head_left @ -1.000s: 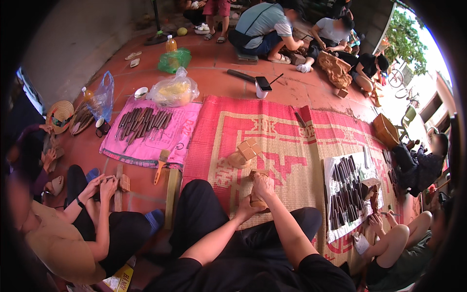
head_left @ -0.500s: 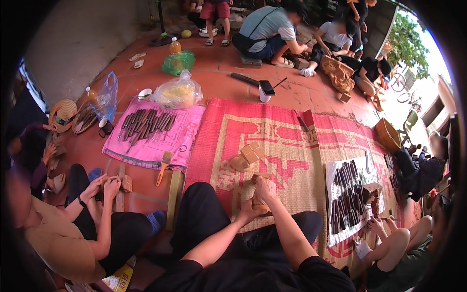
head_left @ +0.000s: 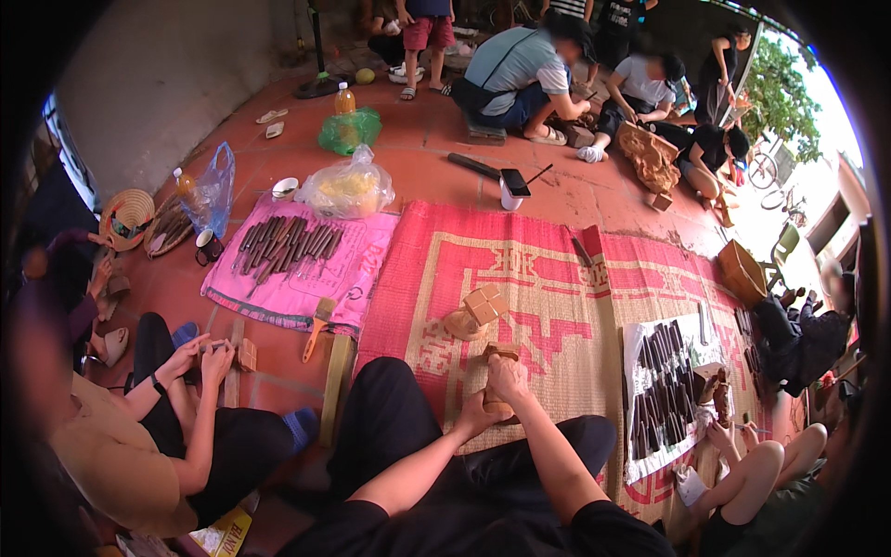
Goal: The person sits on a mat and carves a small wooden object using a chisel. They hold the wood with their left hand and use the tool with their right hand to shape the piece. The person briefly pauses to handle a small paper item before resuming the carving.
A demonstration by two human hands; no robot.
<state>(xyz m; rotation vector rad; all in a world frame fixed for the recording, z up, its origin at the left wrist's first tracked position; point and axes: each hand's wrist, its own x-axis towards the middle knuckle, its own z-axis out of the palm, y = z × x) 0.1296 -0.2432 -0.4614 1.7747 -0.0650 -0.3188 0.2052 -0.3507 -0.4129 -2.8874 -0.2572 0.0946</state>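
Between my knees, a brown wooden block (head_left: 501,351) sticks out past the far side of my right hand (head_left: 507,379). That hand is closed over the block from above, its fingers partly hidden. My left hand (head_left: 478,414) wraps round the near left side of a rounded wooden piece (head_left: 499,407) just below. Whether block and rounded piece are joined cannot be made out under my hands. Just beyond, on the mat, a light wooden block with a grooved face (head_left: 485,304) rests against a round wooden piece (head_left: 462,324).
A red patterned mat (head_left: 557,371) lies under the work. Carving tools (head_left: 283,246) cover a pink cloth at left, beside a brush (head_left: 318,327); more tools (head_left: 664,390) lie on a white sheet at right. People sit close on both sides. A wooden beam (head_left: 336,390) lies by my left knee.
The whole view has shifted slightly. My hands keep their hold, with the right hand and block a little nearer to me. A standing person has appeared at the far right.
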